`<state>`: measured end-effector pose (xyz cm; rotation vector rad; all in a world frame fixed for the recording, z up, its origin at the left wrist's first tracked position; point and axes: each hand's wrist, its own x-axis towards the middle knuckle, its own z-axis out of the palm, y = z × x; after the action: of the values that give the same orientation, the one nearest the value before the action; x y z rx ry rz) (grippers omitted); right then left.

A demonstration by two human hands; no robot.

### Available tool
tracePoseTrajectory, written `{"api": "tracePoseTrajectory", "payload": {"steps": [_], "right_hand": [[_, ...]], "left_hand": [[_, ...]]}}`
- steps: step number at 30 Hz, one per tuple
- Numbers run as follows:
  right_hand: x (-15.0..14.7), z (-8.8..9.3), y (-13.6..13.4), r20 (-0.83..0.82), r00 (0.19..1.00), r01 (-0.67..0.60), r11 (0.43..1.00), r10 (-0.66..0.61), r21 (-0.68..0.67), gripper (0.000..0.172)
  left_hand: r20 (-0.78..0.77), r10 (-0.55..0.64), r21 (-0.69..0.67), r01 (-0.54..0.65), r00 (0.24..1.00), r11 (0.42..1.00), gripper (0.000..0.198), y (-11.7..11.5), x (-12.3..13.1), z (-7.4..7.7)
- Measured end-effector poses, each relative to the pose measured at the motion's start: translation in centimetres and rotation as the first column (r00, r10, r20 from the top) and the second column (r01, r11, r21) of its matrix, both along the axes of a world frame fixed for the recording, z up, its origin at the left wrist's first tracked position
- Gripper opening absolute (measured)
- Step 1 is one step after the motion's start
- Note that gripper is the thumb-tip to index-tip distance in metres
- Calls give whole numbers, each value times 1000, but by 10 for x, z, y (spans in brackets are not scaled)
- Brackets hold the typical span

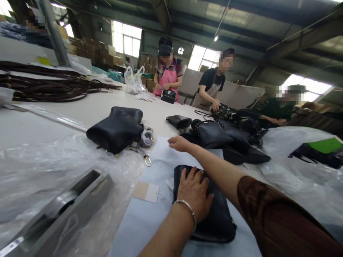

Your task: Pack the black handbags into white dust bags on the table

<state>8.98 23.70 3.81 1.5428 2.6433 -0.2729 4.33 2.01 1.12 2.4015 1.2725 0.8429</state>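
My left hand (193,194), with a silver bangle at the wrist, lies with spread fingers on top of a black leather bag (217,217). The bag rests on a pale blue-grey sheet (134,228). A beige and white hang tag (146,191) lies on the sheet at the bag's left side. Beyond the bag my right hand (179,143) reaches across from the right, just over the sheet's far part. Its fingers point left, loosely bent and apart, with nothing visible in them; whether they touch the sheet I cannot tell.
Two stacked black bags (115,130) and a gold clasp (147,161) lie left. A tape dispenser (88,203) stands on clear plastic (29,167) nearby. More black bags (214,135) are piled right. Dark straps (48,85) lie far left. Several co-workers stand around the table (152,110).
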Motion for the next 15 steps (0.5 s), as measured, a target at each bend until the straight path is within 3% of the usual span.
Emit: {"api": "tracePoseTrajectory", "payload": {"steps": [3,6,10,15], "right_hand": [[57,-15,3,83,988,130,991,-133,39,44],[91,-40,0,126,968,210,975,-217,66,52],[99,-56,4,144,956,245,966,-254,80,35],[95,-55,10,165,941,284,955,-295,86,27]], "left_hand": [[-31,2,5,-1,1000,1000,45,0,1,0],[-55,5,17,-4,998,1000,46,0,2,-2],[-85,14,32,-11,996,999,47,0,4,-2],[-100,17,36,-13,995,999,47,0,5,0]]}}
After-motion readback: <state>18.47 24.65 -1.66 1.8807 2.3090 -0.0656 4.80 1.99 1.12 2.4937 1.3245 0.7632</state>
